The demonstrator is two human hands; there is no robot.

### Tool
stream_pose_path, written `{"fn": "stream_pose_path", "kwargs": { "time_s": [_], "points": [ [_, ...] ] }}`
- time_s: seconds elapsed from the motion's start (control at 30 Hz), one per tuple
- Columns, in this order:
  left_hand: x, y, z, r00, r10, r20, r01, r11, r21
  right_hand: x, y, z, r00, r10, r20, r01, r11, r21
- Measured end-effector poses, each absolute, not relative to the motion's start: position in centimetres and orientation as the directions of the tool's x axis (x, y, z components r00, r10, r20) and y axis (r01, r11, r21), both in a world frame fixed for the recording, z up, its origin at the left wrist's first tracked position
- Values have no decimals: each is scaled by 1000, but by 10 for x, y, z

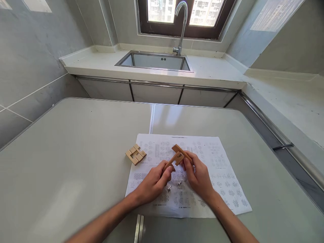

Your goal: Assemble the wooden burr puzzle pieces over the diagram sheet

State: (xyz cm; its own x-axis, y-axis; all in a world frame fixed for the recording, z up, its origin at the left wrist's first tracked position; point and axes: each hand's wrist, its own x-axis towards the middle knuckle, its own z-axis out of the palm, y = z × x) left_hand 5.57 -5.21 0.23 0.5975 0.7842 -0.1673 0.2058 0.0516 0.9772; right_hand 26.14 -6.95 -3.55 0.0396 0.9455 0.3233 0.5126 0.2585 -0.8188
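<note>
Head camera view, looking down at a pale grey table (76, 162) in a small kitchen. A printed sheet of paper (222, 168) lies flat on the table, covered in rows of small line diagrams too fine to read. Above the middle of the sheet, both of the person's bare hands hold wooden puzzle pieces (179, 154). The pieces are light tan bars with square-cut edges. One bar runs from the left hand up and to the right; a second bar crosses over its upper end, slanting the other way, so the two form a rough T or cross. A small dark mark shows on the face of the lower bar.

The left hand (154, 182) is curled, pinching the lower end of the first bar between thumb and fingertips. The right hand (198, 175) is also closed, fingertips gripping the crossing bar from the right side. The two hands are close together, nearly touching.

To the left of the hands, resting on the sheet's left edge and partly on the bare table, sits a wooden block cluster (136, 154): several short tan bars interlocked into a flat, notched square.

Beyond the table stands a white counter with a steel sink (154, 61), a curved faucet (182, 23) and a dark-framed window (182, 15).
</note>
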Motion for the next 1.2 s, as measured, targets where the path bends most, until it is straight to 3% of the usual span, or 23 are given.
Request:
{"fn": "stream_pose_path", "kwargs": {
  "time_s": [0.3,0.6,0.97,1.2],
  "points": [
    [55,-51,-5,584,791,-182,193,83,978,262,-67,-37,-46,941,336,469,318,-824],
    [56,-51,-4,565,799,-208,140,156,978,262,-66,-37,-189,871,453,542,477,-691],
    [52,-49,3,603,766,-225,169,153,974,264,-66,-31,-259,821,508,470,567,-677],
    [55,-47,2,591,780,-207,151,145,978,252,-70,-39,-312,773,552,569,617,-543]
  ]
}}
